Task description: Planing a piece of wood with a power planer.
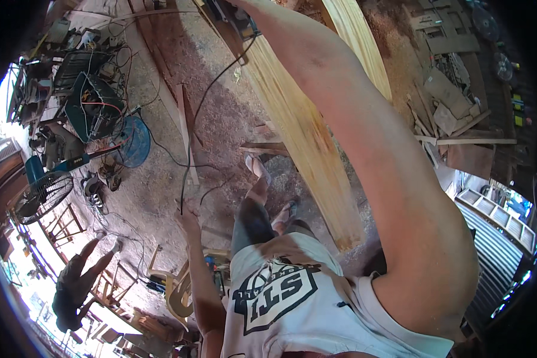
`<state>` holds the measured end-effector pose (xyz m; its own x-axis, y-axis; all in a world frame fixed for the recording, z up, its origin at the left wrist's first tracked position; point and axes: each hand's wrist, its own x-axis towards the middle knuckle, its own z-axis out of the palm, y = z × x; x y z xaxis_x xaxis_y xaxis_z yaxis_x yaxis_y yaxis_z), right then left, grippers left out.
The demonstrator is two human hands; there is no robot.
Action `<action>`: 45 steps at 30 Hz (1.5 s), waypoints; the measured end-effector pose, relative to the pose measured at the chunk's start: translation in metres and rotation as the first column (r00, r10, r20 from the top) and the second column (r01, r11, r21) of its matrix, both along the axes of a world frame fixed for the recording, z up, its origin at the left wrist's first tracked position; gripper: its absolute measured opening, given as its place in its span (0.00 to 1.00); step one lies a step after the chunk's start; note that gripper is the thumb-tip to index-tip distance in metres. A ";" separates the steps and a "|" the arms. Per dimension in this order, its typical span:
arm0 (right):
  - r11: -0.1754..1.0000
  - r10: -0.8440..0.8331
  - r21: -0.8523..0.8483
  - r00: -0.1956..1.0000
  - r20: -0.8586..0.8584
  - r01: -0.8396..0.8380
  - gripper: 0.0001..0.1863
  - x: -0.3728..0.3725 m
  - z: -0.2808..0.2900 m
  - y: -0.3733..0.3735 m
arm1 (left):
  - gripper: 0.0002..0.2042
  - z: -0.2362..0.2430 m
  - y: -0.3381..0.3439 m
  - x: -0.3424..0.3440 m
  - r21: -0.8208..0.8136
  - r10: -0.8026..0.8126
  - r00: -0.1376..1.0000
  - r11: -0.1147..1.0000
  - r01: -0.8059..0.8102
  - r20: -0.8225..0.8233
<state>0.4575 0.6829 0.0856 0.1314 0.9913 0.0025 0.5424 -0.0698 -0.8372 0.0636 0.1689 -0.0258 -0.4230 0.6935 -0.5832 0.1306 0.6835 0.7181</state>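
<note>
Workshop floor point(161, 173): dusty and littered with wood scraps, its edges bent and fading into the dark fisheye rim.
Right arm point(370, 125): stretched long from my shoulder at lower right, up and leftward to the top edge; the frame cuts off my right hand, so I cannot tell whether its fingers are apart or clamped.
Power tool point(240, 21): dark, by the upper end of the near plank point(298, 131), just beside my right wrist; cut by the top edge, its exact kind hard to make out.
Far plank point(361, 42): pale yellow, its lower end lost behind my right arm.
Left hand point(188, 221): low, at the end of my raised forearm, fingers closed on the black cord point(195, 110), though too small to tell one from another.
Black cord: looping down from the tool to my left hand; its path past my fingers is unclear.
Co-worker point(80, 283): bent over at lower left, upper body a dark shape against glare.
Fan point(45, 194): dark, near the left rim.
</note>
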 end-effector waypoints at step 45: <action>0.974 -0.174 -0.115 0.972 0.158 0.193 0.26 0.024 -0.022 -0.038 | 0.24 -0.049 0.151 -0.067 -0.029 -0.308 0.950 0.951 0.306 -0.061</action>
